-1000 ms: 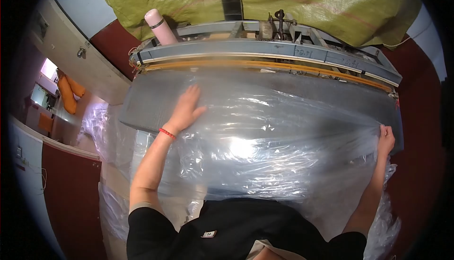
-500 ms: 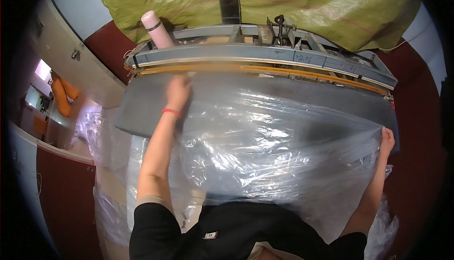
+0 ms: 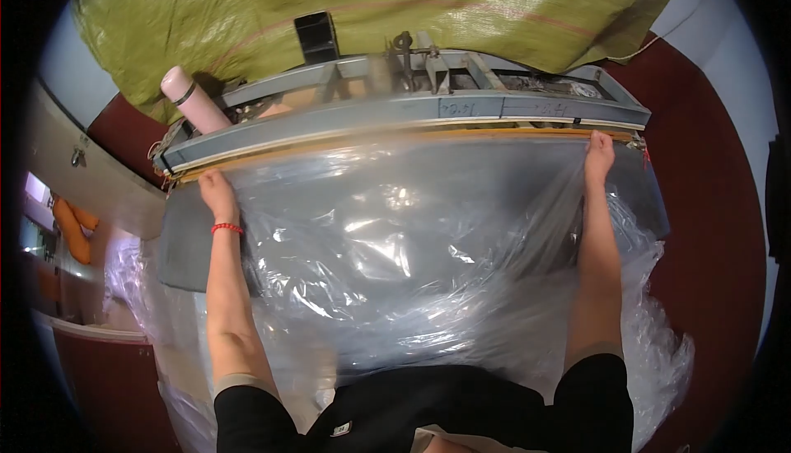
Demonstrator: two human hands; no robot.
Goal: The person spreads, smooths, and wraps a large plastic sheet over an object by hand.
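Note:
Clear plastic film lies wrinkled and shiny over a dark grey padded surface in front of me. My left hand, with a red bead bracelet at the wrist, is closed on the film's far left corner, close to the orange strips along the metal frame. At the right, my right hand pinches the film's far edge just below the same strips. Between my hands the film is stretched along the frame, and its near part hangs in folds towards my body.
Behind the strips runs a grey metal frame with a clamp. A pink bottle and a black phone stand at the back, before a yellow-green tarp. A door is at the left.
My right hand has moved up and left to the strips, bringing the film's edge along. My left hand has gone left and closed on the film. The view has shifted right.

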